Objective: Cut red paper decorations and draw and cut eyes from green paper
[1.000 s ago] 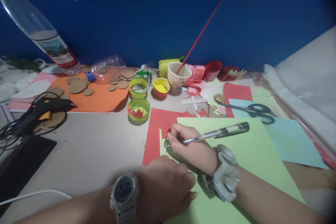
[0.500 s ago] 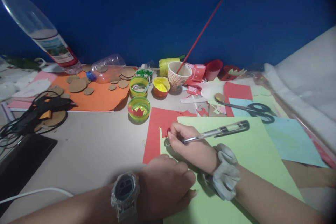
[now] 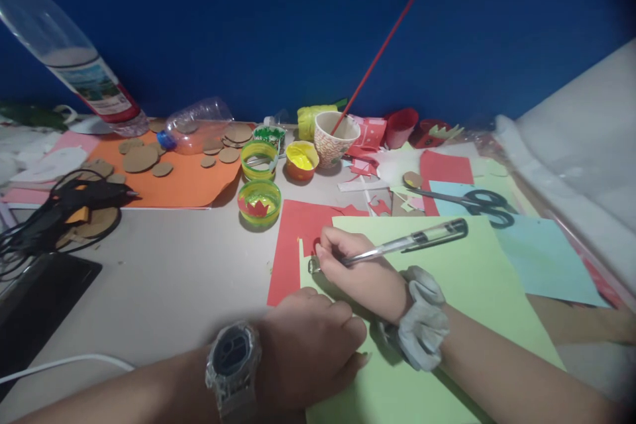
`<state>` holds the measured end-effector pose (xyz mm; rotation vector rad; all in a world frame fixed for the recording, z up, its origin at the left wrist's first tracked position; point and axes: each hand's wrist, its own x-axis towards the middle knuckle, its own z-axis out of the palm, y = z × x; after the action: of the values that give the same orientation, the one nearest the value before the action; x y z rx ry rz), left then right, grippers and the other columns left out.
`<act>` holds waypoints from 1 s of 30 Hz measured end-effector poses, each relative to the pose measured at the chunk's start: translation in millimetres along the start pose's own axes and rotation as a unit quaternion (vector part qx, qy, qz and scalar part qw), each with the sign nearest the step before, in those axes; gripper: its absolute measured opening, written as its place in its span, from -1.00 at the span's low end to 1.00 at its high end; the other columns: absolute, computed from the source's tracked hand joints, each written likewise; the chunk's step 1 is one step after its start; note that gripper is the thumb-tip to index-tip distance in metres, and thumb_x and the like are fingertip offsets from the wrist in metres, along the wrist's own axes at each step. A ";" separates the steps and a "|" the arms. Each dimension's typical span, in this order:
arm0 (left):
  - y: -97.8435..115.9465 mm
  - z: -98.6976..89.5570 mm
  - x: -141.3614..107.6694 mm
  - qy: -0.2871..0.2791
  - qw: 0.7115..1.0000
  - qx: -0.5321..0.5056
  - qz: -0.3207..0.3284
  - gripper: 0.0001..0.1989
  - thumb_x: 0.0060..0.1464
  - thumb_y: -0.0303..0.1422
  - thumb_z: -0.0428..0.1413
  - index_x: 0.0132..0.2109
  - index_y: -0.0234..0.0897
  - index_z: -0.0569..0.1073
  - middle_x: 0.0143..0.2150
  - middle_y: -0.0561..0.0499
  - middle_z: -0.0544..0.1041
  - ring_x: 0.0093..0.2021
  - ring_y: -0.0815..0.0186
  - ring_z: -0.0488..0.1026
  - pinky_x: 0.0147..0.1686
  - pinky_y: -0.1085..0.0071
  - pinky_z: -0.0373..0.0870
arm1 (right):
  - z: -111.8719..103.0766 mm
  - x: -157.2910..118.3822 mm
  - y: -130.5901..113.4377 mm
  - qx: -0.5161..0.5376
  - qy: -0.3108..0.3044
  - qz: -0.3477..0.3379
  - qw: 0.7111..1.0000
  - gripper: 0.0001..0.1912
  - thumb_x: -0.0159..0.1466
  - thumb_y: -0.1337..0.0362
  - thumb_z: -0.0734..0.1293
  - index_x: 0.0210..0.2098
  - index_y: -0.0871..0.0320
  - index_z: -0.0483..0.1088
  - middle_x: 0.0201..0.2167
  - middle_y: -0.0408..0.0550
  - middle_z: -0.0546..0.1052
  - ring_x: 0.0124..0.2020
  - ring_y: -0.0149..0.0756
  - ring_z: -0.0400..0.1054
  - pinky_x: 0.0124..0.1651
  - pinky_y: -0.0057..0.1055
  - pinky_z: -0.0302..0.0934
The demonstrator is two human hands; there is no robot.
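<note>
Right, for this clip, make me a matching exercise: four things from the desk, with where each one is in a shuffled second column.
1. Pen
2. Green sheet
3. Red stick
4. Scissors

A. Leaning in the patterned cup
B. Partly over the light blue paper
C. In the grip of the right hand
D. Beneath the right hand

Pairs: 1-C, 2-D, 3-A, 4-B

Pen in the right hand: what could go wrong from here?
The pen in the right hand is near the left edge of the green sheet; a slip might mark the red sheet beneath. If the left hand lifts, the green sheet could shift. The red stick leans from the cup; a knock might tip both.
</note>
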<state>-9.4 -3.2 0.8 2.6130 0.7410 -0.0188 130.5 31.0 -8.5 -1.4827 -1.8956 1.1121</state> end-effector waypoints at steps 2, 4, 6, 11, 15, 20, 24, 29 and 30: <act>0.1 -0.3 -0.4 0.005 1.000 0.000 0.002 -0.78 0.15 -0.24 -0.02 -0.40 -0.25 0.32 -0.41 0.04 0.44 -0.46 0.25 0.37 -0.44 0.31 0.31 | 0.2 0.2 0.2 0.004 -0.001 -0.001 1.000 -0.78 0.21 0.37 0.16 -0.54 0.11 0.05 -0.60 -0.27 0.22 -0.55 -0.45 0.08 -0.48 -0.48 0.00; -0.2 -0.6 -0.7 0.007 1.000 -0.003 0.009 -0.78 0.15 -0.24 -0.01 -0.40 -0.25 0.32 -0.42 0.04 0.44 -0.46 0.25 0.37 -0.44 0.32 0.31 | 0.6 0.4 0.6 0.000 -0.004 -0.004 1.000 -0.78 0.20 0.38 0.17 -0.54 0.12 0.05 -0.59 -0.27 0.23 -0.54 -0.46 0.08 -0.47 -0.48 0.00; -0.9 -0.9 -0.5 0.000 1.000 -0.005 0.011 -0.77 0.15 -0.24 -0.01 -0.41 -0.26 0.33 -0.43 0.04 0.44 -0.47 0.25 0.36 -0.46 0.32 0.30 | 1.0 0.4 1.1 0.001 -0.003 -0.003 1.000 -0.78 0.21 0.39 0.16 -0.54 0.12 0.05 -0.59 -0.27 0.23 -0.55 -0.46 0.08 -0.47 -0.48 0.00; -1.6 -0.4 0.8 -0.004 1.000 -0.009 0.019 -0.78 0.15 -0.25 -0.02 -0.40 -0.27 0.33 -0.42 0.02 0.44 -0.46 0.26 0.37 -0.45 0.33 0.30 | 0.6 -0.1 0.4 0.003 -0.004 0.001 1.000 -0.78 0.22 0.36 0.16 -0.53 0.11 0.06 -0.60 -0.27 0.21 -0.56 -0.45 0.07 -0.49 -0.48 -0.01; -0.5 0.7 0.6 -0.002 1.000 -0.003 0.002 -0.79 0.15 -0.24 -0.01 -0.39 -0.26 0.33 -0.40 0.03 0.44 -0.45 0.25 0.37 -0.44 0.33 0.31 | -0.5 -0.3 -0.6 0.001 0.002 0.004 1.000 -0.77 0.21 0.37 0.16 -0.54 0.11 0.04 -0.61 -0.27 0.20 -0.57 -0.46 0.06 -0.49 -0.48 -0.01; -1.1 2.5 0.0 -0.002 1.000 -0.004 0.019 -0.78 0.17 -0.24 -0.04 -0.39 -0.26 0.32 -0.40 0.04 0.43 -0.44 0.27 0.37 -0.41 0.32 0.30 | -0.8 0.0 -1.0 -0.001 -0.001 0.007 1.000 -0.77 0.21 0.36 0.17 -0.55 0.12 0.04 -0.61 -0.27 0.21 -0.56 -0.45 0.07 -0.50 -0.48 -0.01; -2.7 3.9 0.0 0.006 1.000 -0.003 0.022 -0.78 0.17 -0.24 -0.04 -0.38 -0.25 0.31 -0.40 0.05 0.42 -0.44 0.28 0.36 -0.40 0.32 0.28 | -1.1 -0.1 -1.0 0.009 0.009 0.009 1.000 -0.76 0.23 0.34 0.16 -0.55 0.11 0.04 -0.62 -0.27 0.19 -0.57 -0.45 0.07 -0.49 -0.48 0.01; -3.5 4.3 -0.6 0.007 1.000 -0.004 0.029 -0.80 0.18 -0.26 -0.05 -0.36 -0.25 0.31 -0.38 0.05 0.43 -0.41 0.28 0.35 -0.38 0.31 0.28 | -0.8 0.0 -1.2 0.002 0.010 0.002 1.000 -0.76 0.20 0.36 0.17 -0.56 0.11 0.04 -0.62 -0.26 0.20 -0.57 -0.45 0.06 -0.50 -0.48 0.00; -3.4 4.3 -0.7 0.006 1.000 -0.004 0.027 -0.80 0.18 -0.26 -0.06 -0.36 -0.25 0.31 -0.37 0.05 0.43 -0.41 0.28 0.35 -0.37 0.31 0.28 | -0.5 0.2 -1.2 0.008 0.017 0.003 1.000 -0.76 0.21 0.36 0.16 -0.56 0.11 0.04 -0.62 -0.27 0.19 -0.57 -0.46 0.07 -0.50 -0.48 0.00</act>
<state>-11.4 -2.7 -4.4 2.6262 0.6739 0.0150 130.2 31.2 -7.2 -1.4911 -1.8558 1.0945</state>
